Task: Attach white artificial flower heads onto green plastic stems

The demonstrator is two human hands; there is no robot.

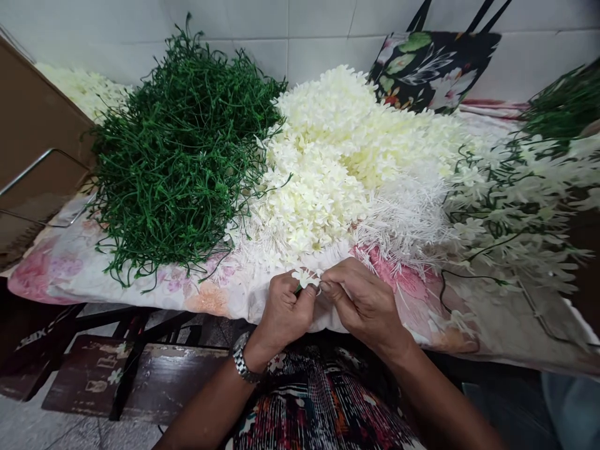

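At the table's front edge, both of my hands meet at a small white artificial flower (304, 277). My left hand (289, 307), with a metal watch on its wrist, is closed on the flower, and a bit of green shows by its thumb. Thumb and forefinger of my right hand (363, 303) pinch at the flower's right side; the exact spot is too small to make out. Just beyond them lies a heap of cream-white artificial blossoms (319, 194). White plastic sprigs (405, 212) are piled to its right. A tangled mound of green plastic stems (182, 156) stands to the left.
A floral cloth (220, 294) covers the table. Assembled white flowers with green stems (506, 200) spread at the right. A black floral bag (435, 69) leans on the tiled wall. Brown cardboard (42, 119) stands at the left, with a wooden stool (173, 381) below.
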